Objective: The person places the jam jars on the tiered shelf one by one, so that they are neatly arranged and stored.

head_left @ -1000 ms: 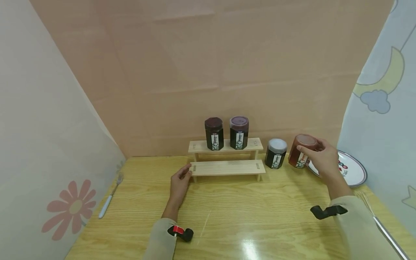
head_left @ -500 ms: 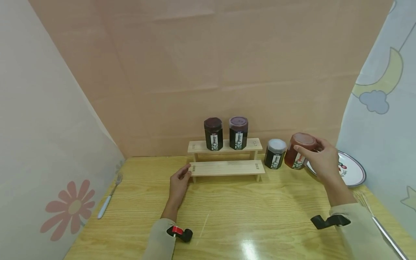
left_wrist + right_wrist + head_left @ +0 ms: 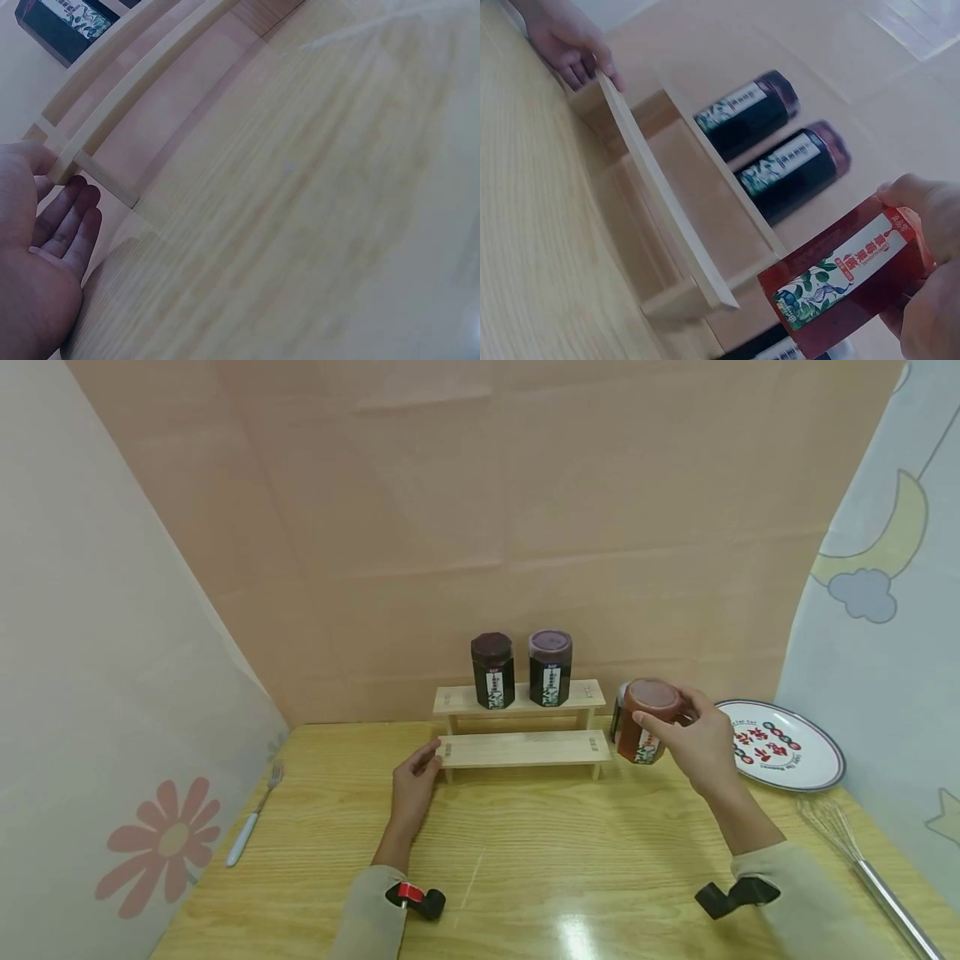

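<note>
My right hand (image 3: 703, 739) grips a red jam jar (image 3: 647, 718) near its lid, thumb on the near side. The jar tilts slightly in the air, just right of the two-tier wooden rack (image 3: 525, 749). Behind it a dark jar with a pale lid (image 3: 618, 714) is mostly hidden. My left hand (image 3: 414, 783) pinches the left end of the rack's lower board; in the left wrist view the thumb lies above the board (image 3: 112, 116) and fingers below it. Two dark jars, one with a maroon lid (image 3: 493, 681) and one with a purple lid (image 3: 551, 677), stand upright on the upper board.
A white patterned plate (image 3: 810, 756) lies at the right, with a whisk (image 3: 862, 860) in front of it. On the table's left side is a fork (image 3: 253, 814). A peach backdrop (image 3: 375, 568) rises behind the rack.
My right hand has carried the red jar leftward, in front of the pale-lidded jar, uncovering more of the plate. The left hand and the rack have stayed in place.
</note>
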Tool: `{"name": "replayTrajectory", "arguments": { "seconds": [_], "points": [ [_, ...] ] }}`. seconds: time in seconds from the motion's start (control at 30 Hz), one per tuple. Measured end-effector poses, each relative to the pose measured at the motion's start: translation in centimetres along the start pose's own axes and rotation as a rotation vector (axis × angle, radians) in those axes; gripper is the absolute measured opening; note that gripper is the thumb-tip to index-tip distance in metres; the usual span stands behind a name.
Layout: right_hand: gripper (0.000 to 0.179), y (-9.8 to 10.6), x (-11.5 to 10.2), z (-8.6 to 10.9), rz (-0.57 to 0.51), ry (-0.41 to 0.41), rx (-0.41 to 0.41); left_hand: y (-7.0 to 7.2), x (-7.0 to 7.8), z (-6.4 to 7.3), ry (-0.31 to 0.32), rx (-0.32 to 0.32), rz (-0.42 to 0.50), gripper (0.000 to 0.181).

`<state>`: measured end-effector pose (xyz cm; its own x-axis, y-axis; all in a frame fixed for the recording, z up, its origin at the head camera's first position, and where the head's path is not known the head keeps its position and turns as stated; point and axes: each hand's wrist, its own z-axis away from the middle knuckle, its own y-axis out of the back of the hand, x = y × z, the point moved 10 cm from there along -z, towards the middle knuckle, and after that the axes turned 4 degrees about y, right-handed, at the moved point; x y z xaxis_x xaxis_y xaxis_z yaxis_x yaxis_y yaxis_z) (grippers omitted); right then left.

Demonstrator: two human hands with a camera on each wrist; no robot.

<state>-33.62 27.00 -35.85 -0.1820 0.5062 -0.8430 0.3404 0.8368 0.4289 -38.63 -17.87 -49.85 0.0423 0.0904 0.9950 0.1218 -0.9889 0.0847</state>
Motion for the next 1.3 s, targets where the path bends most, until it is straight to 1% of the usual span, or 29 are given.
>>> {"name": "replayTrajectory", "arguments": {
  "seconds": [0.17, 0.4, 0.57, 0.7, 0.87, 0.93, 1.1, 1.3],
  "points": [
    [0.078, -2.4, -1.1, 0.4, -0.062, 0.022, -0.021, -0.1, 0.1, 0.1, -0.004, -0.003, 0.006, 0.036],
    [0.081, -5.8, -2.4, 0.3, -0.08, 0.06, -0.068, 0.0, 0.1, 0.1, -0.009, 0.007, 0.001, 0.035],
    [0.082, -8.4, -2.9, 0.2, -0.099, 0.067, -0.098, 0.0, 0.1, 0.0, -0.014, 0.001, 0.004, 0.036],
    [0.081, -10.3, -3.3, 0.4, -0.139, 0.077, -0.092, 0.1, 0.1, 0.0, -0.021, 0.007, 0.013, 0.035],
    [0.074, -12.1, -3.7, 0.4, -0.14, 0.088, -0.056, -0.2, 0.0, 0.0, -0.025, -0.003, 0.019, 0.035],
    [0.073, -12.7, -4.0, 0.5, -0.149, 0.087, -0.059, -0.3, -0.1, -0.1, -0.027, -0.009, 0.021, 0.035],
    [0.073, -14.3, -5.2, 0.6, -0.217, 0.076, -0.085, -0.3, -0.2, -0.2, -0.036, -0.01, 0.022, 0.036],
    [0.075, -16.4, -5.3, 0.8, -0.208, 0.057, -0.096, -0.1, -0.1, -0.3, -0.024, -0.001, 0.021, 0.034]
  ]
}}
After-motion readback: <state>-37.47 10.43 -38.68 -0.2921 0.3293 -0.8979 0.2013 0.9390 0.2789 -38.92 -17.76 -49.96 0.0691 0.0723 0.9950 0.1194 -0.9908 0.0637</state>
